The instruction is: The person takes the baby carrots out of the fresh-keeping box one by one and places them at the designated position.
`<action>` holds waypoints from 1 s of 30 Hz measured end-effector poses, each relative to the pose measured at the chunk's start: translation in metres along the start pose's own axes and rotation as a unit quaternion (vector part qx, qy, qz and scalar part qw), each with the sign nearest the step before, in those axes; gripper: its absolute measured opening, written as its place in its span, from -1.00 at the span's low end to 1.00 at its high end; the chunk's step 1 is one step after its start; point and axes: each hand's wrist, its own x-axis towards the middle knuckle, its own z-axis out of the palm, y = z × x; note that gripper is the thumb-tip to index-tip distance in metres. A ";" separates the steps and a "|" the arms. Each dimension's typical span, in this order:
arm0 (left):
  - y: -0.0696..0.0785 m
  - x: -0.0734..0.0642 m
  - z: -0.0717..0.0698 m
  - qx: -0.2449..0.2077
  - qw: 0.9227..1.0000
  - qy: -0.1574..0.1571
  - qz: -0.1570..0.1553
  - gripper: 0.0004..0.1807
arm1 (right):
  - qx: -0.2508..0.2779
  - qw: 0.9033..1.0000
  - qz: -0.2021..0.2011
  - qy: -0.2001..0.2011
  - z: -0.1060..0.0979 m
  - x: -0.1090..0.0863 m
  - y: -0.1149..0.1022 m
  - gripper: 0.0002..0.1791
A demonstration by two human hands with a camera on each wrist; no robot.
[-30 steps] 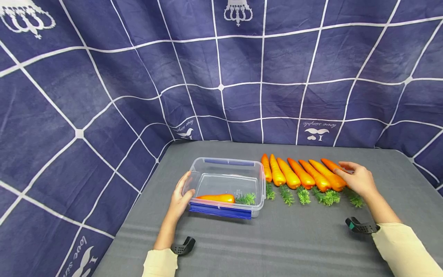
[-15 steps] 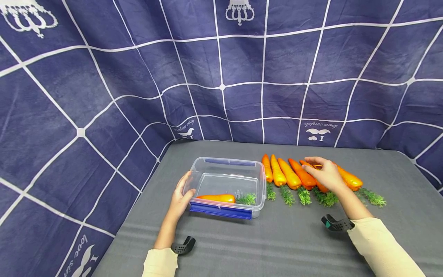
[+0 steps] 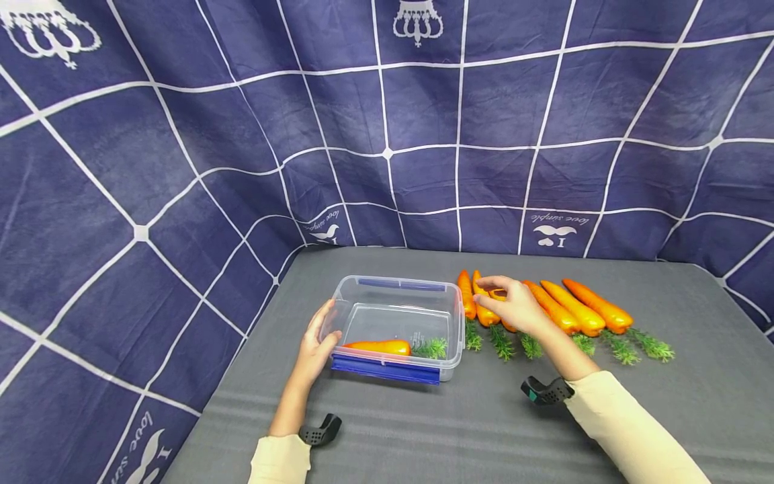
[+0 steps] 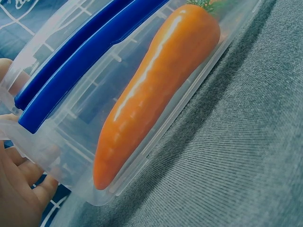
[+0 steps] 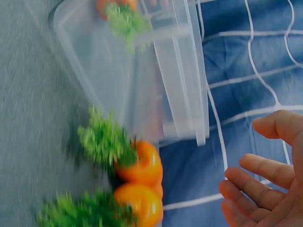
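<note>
A clear plastic food container (image 3: 447, 302) with blue latches (image 3: 387, 368) stands on the cloth. One carrot (image 3: 381, 346) with a green top lies inside along its front wall; the left wrist view shows this carrot (image 4: 156, 94) through the plastic. My left hand (image 3: 314, 339) grips the container's left end, thumb at the front corner and fingers along the side. Over the row of carrots (image 3: 580, 312) to the container's right hovers my right hand (image 3: 514, 306), fingers spread and holding nothing. It partly hides the carrots beneath. In the right wrist view this hand (image 5: 265, 175) has bent, parted fingers.
Grey cloth (image 3: 484, 423) covers the table. A blue curtain (image 3: 484, 175) with white lines rises behind and on the left. The leftmost carrot (image 3: 465, 296) lies close against the container's right wall. Leafy tops (image 3: 653, 346) point toward the front.
My right hand has moved left along the row, from the rightmost carrot to those nearer the container. The rightmost carrots are uncovered now. My left hand and the container have stayed put.
</note>
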 end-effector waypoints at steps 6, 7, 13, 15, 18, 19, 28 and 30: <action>0.000 -0.001 0.000 -0.001 1.000 0.000 -0.007 -0.29 | 0.026 0.999 -0.022 -0.011 0.020 0.004 -0.015 -0.60; 0.000 -0.001 0.000 0.000 1.000 -0.001 -0.007 -0.29 | 0.029 0.999 -0.025 -0.015 0.023 0.004 -0.018 -0.60; 0.000 -0.001 -0.001 0.009 1.000 0.001 -0.003 -0.30 | -0.002 0.998 -0.052 -0.023 0.041 0.004 -0.032 -0.61; 0.000 -0.001 -0.001 0.009 1.000 0.001 0.000 -0.30 | -0.011 0.998 -0.058 -0.025 0.045 0.004 -0.037 -0.61; 0.000 0.000 -0.001 0.007 1.000 0.000 0.004 -0.30 | -0.012 0.997 -0.068 -0.038 0.052 0.006 -0.043 -0.61; 0.000 0.000 0.000 0.006 1.000 0.000 0.005 -0.30 | -0.012 0.996 -0.075 -0.042 0.055 0.006 -0.044 -0.62; 0.000 -0.001 -0.001 0.004 1.000 0.000 0.008 -0.31 | -0.004 0.991 -0.117 -0.069 0.080 0.014 -0.053 -0.62; 0.000 -0.001 -0.001 0.002 1.000 0.001 0.007 -0.30 | -0.005 0.990 -0.117 -0.080 0.086 0.015 -0.055 -0.62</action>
